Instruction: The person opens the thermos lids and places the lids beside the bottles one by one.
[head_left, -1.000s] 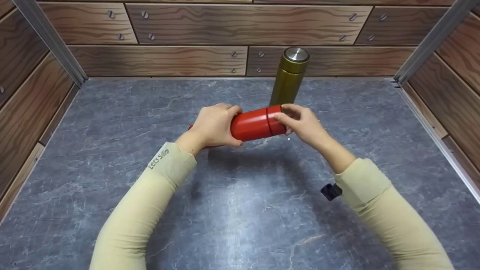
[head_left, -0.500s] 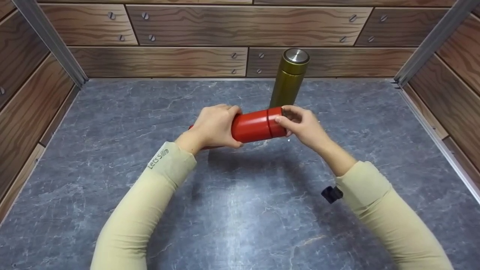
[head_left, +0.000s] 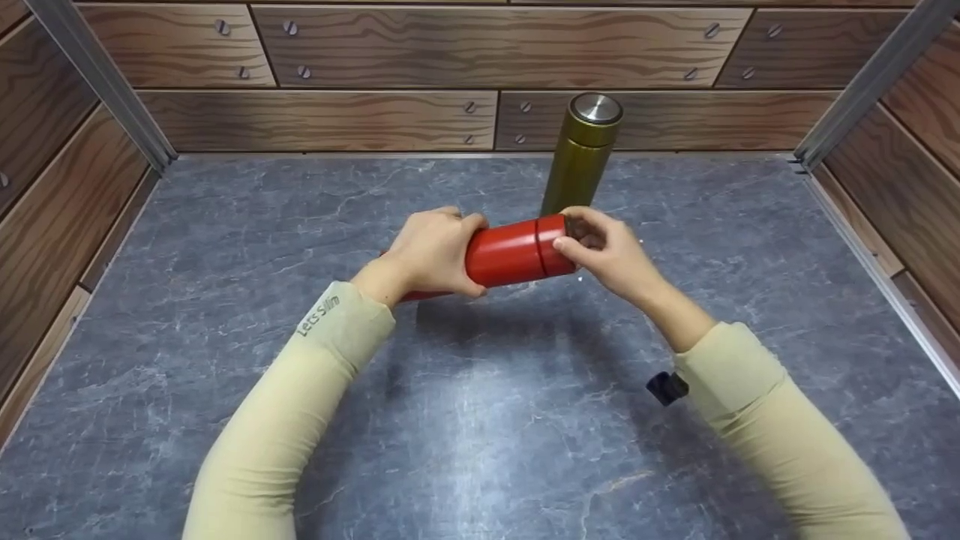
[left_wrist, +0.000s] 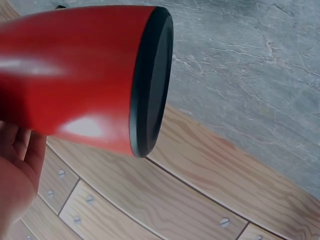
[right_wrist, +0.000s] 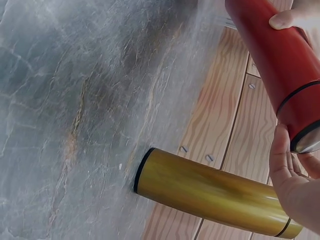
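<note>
A red thermos flask (head_left: pixel 504 253) is held nearly sideways above the table in the head view, its lid end to the right and slightly higher. Around its body the left hand (head_left: pixel 431 251) grips, covering the middle. The right hand (head_left: pixel 615 255) holds the red lid (head_left: pixel 553 259) between thumb and fingers; some of those fingers are hidden behind it. A dark seam separates lid and body, which sit together. In the left wrist view the flask's black base (left_wrist: pixel 155 85) shows, and in the right wrist view its silvery lid top (right_wrist: pixel 307 141).
A golden-green thermos flask (head_left: pixel 579 172) with a steel top stands upright just behind the lid end. The grey marbled table (head_left: pixel 465 450) is bordered by wood-patterned walls (head_left: pixel 322 120). A small black object (head_left: pixel 667 388) sits by the right cuff.
The red flask has dipped very slightly, and the right thumb has shifted a little downward on the lid. The left hand keeps the same grip; the golden-green flask stays put.
</note>
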